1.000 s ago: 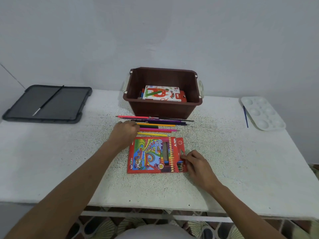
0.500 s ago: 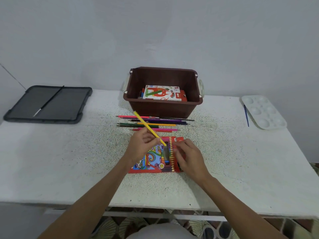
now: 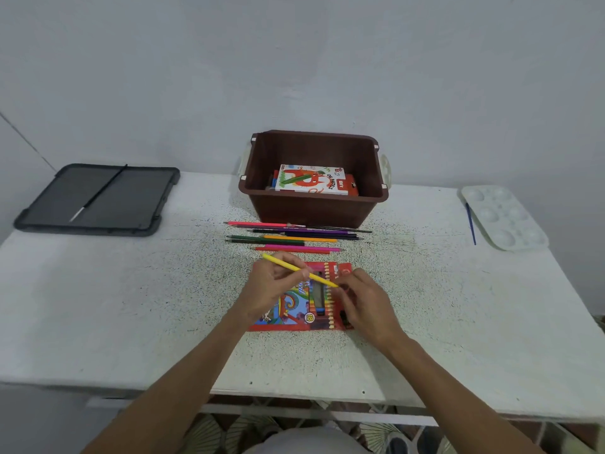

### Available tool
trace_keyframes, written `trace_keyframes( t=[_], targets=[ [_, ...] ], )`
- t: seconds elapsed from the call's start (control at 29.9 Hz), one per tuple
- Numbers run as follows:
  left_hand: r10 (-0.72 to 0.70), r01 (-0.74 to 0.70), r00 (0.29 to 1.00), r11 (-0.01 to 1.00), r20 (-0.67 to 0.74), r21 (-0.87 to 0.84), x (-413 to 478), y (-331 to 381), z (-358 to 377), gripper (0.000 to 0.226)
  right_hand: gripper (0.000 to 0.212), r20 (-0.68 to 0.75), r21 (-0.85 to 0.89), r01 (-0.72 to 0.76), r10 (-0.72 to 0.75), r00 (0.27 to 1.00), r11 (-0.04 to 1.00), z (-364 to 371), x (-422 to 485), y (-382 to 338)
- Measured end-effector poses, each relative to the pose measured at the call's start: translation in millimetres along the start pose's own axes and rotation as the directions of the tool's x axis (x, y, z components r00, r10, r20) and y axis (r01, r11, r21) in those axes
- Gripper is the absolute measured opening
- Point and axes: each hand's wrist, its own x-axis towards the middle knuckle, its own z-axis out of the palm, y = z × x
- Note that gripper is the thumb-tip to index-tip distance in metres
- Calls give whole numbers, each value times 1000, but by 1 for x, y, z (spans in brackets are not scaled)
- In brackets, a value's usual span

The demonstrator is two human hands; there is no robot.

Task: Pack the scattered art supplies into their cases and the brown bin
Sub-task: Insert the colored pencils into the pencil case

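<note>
A person's left hand (image 3: 273, 285) grips a yellow pencil (image 3: 288, 265) between curled fingers at the centre of the frame, its tip angled down over an open red pencil case (image 3: 294, 309) lying flat on the white surface (image 3: 131, 306). The right hand (image 3: 368, 301) curls its fingers round the case's right end. Loose coloured pencils (image 3: 294, 238) lie in a row just above the case, in front of the brown bin (image 3: 311, 208), which holds a box of oil pastels (image 3: 309, 178). A black tray (image 3: 137, 198) sits at upper left and a white palette (image 3: 504, 217) at right.
</note>
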Motion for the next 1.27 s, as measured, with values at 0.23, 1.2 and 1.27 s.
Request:
trace_keyframes(
  t=[0.23, 1.2, 1.27],
  targets=[
    [150, -76, 986, 805, -78, 588, -5, -27, -33, 10, 12, -57, -288, -112, 100, 993, 951, -38, -14, 58],
    [248, -204, 965, 530, 80, 823, -14, -77, -53, 53, 27, 89, -149, 146, -134, 987, 978, -9, -29, 28],
    [262, -216, 961, 524, 85, 824, -14, -76, -53, 52, 23, 73, -120, 128, -120, 990, 985, -7, -30, 31]
  ],
)
